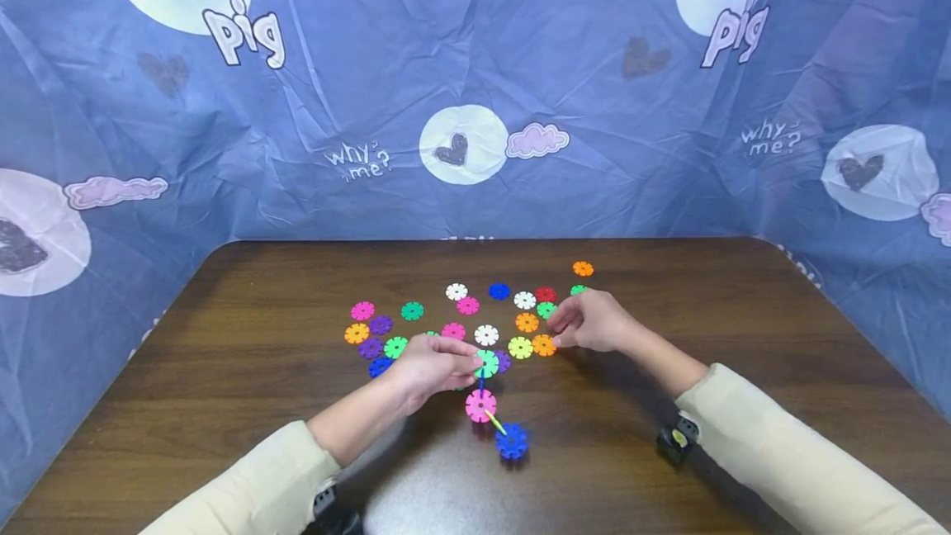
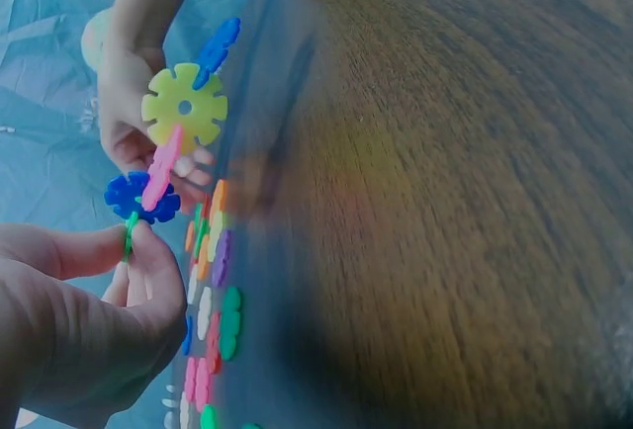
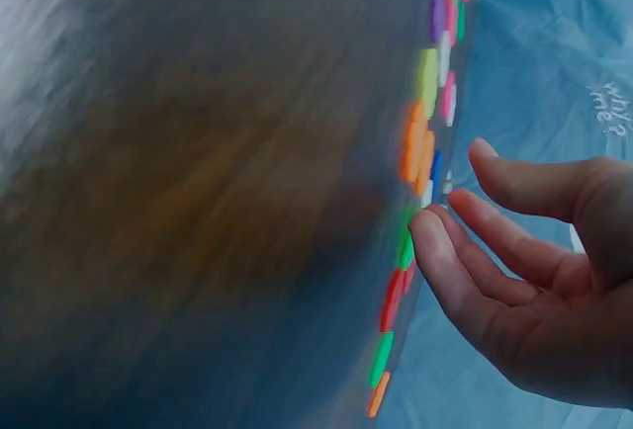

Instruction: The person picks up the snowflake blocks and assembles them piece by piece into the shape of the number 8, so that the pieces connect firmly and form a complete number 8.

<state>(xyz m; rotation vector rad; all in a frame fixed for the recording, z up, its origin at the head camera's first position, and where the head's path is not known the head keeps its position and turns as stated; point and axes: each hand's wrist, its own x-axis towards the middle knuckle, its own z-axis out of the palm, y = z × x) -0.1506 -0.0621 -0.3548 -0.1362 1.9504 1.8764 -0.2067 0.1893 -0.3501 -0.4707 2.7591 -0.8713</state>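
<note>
My left hand (image 1: pixel 434 370) pinches a green notched plastic disc (image 1: pixel 486 364) between thumb and fingertips. From it hangs a chain of slotted discs: a blue one edge-on, a pink disc (image 1: pixel 480 406), a yellow disc (image 2: pixel 185 108) and, at the far end, a blue disc (image 1: pixel 512 442). In the left wrist view the chain stretches away from the fingertips. My right hand (image 1: pixel 594 320) hovers low at the right side of the loose discs, beside an orange disc (image 1: pixel 544 345). Its thumb and fingers (image 3: pixel 445 256) stand apart, loosely bent, with nothing between them in the right wrist view.
Loose notched discs in many colours lie flat across the middle of the brown wooden table (image 1: pixel 260 304). A single orange disc (image 1: pixel 583 268) sits farthest back. Behind the table hangs a blue printed cloth (image 1: pixel 617 188). Each sleeve has a dark wrist camera (image 1: pixel 678 438).
</note>
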